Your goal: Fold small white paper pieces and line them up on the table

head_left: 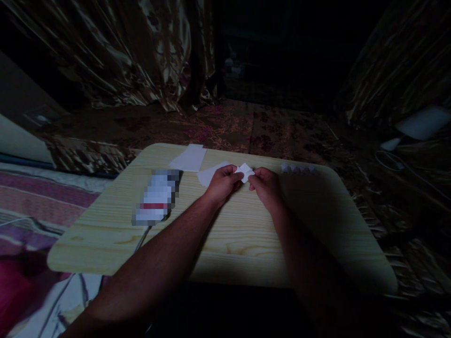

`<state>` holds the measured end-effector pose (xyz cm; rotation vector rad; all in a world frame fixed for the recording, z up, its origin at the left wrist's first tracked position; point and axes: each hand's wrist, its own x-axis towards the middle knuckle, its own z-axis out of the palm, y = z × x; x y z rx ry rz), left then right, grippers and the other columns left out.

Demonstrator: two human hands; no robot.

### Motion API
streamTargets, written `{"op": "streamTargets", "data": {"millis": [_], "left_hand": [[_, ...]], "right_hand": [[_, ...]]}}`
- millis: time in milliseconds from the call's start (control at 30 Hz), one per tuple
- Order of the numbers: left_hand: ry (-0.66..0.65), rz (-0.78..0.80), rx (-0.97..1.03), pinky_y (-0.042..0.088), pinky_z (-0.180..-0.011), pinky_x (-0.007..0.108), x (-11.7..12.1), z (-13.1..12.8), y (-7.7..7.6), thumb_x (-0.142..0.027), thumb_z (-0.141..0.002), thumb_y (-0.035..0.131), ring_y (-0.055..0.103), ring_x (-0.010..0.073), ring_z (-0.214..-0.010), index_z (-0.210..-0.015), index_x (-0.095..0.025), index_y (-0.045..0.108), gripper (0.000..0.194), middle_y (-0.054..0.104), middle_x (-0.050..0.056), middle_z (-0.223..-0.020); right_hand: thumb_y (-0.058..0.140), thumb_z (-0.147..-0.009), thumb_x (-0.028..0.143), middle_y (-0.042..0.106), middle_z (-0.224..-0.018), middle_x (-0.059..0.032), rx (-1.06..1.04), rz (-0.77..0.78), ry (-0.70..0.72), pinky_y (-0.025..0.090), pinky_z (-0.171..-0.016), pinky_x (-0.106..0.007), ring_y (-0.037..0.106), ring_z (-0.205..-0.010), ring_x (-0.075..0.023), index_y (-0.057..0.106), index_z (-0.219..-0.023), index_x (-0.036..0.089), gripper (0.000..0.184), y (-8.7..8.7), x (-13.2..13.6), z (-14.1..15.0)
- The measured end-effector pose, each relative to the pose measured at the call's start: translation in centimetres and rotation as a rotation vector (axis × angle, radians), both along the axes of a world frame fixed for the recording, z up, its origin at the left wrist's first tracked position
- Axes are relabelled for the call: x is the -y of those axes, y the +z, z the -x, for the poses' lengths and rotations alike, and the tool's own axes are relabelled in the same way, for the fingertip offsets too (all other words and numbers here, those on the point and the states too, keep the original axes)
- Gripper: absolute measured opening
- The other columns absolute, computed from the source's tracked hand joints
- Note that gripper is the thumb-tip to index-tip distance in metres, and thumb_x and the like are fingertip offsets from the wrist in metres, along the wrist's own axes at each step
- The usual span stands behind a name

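Between my two hands is a small piece of folded white paper (244, 172), with crease lines and pointed corners, held above the wooden table (243, 249). My left hand (225, 182) pinches its left side, thumb on top. On the right side, my right hand (265, 184) grips the edge between thumb and fingers. Just behind my left hand lies a sheet of white paper (208, 176), partly covered by that hand. Farther back, a stack of white sheets (190, 158) rests near the table's far edge. Several small folded paper pieces (298, 169) sit in a row to the right.
A pixelated phone-like device (155, 197) lies on the table's left, with a cable (143, 238) running toward the near edge. Left of the table is striped bedding (70, 202). Patterned curtains (169, 51) hang behind, and a white object with a cord (424, 123) is at the right.
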<state>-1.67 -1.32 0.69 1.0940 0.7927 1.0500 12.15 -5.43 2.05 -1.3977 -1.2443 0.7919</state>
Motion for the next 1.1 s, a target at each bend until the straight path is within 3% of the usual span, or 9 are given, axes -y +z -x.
{"op": "streamTargets", "data": {"millis": [1100], "left_hand": [[-0.022,-0.037,-0.037,0.025,-0.043,0.023,0.13,-0.04,-0.04,-0.026,-0.067,0.073,0.041,0.0072,-0.043,-0.067,-0.016,0.055,0.020,0.049,-0.004,-0.050]], "right_hand": [[0.057,-0.071,0.029,0.057,-0.052,0.0032,0.014,0.014,0.024,0.033,-0.046,-0.023,0.049,-0.048,-0.0114,0.059,-0.069,0.018,0.011,-0.35,-0.19,-0.08]]}}
